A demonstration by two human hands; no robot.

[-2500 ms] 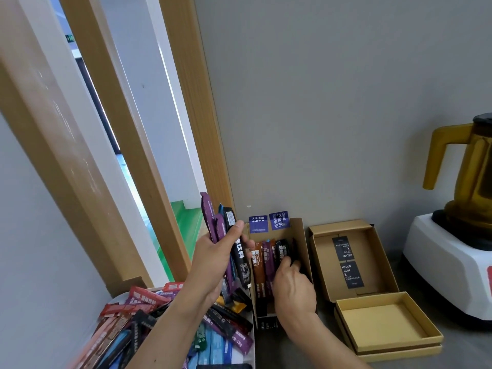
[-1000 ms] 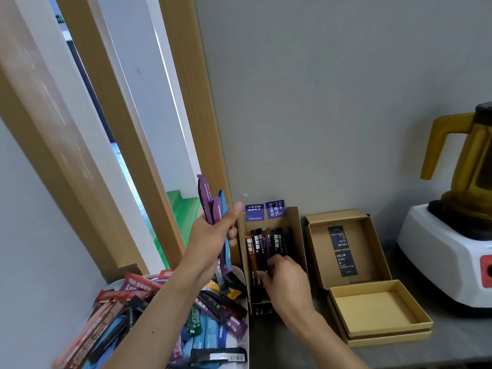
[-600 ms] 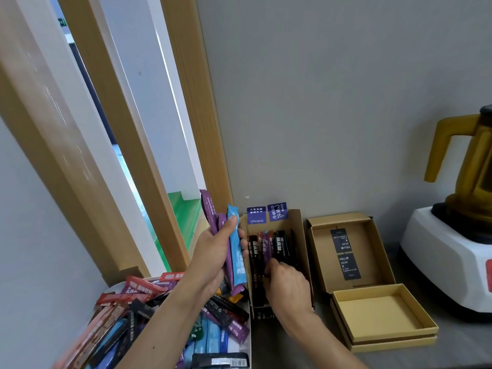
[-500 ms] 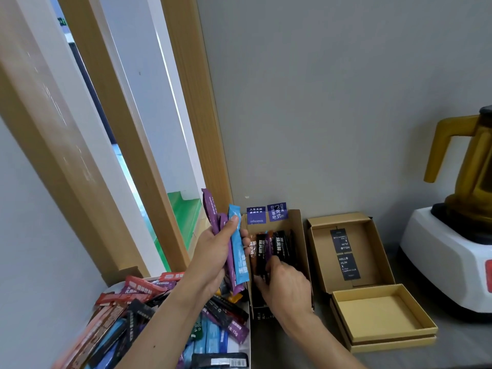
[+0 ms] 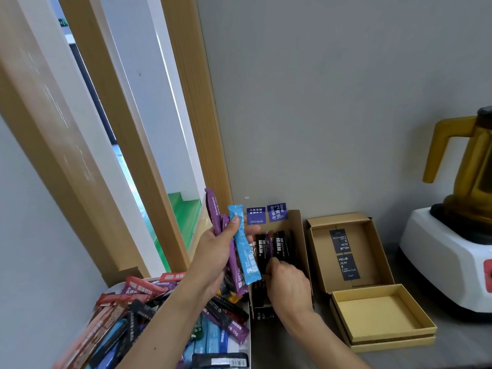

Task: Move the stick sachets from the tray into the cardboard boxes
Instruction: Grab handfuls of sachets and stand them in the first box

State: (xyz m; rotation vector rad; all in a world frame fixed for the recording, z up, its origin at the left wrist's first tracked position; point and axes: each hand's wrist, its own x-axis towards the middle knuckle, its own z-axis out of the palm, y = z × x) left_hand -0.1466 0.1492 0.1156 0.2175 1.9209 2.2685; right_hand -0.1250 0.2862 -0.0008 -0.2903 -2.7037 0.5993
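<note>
reaching in from the bottom edge with both bare forearms. with the left hand (image 5: 213, 257) raised above the tray, thumb up along the front and fingers wrapped behind, gripping an upright fan of sachets: purple sachets (image 5: 214, 211) at the back, blue sachet (image 5: 243, 246) in front. with the right hand (image 5: 288, 286) lower, knuckles up, fingers curled into the narrow box, thumb and forefinger pinching a black sachet (image 5: 262, 251) low on its length.

at bottom left, a white tray (image 5: 249, 339) heaped with a loose pile (image 5: 149, 307) of red, black, blue and purple sachets lying crosswise. just beside it on the right, the narrow box (image 5: 300, 235), flap up against the wall, holding a row of upright sachets, mostly black, with one purple among them. further right, an open box (image 5: 372, 235) with two black labels inside. in front of that, a shallow box (image 5: 383, 315) showing its yellow floor. at far right, a white blender (image 5: 447, 262) carrying an amber jug (image 5: 468, 166).

against 2.5 s back: black sachet gone from the raised fan, blue one now foremost, more black in the row. against half a second back: hardly any shift.
</note>
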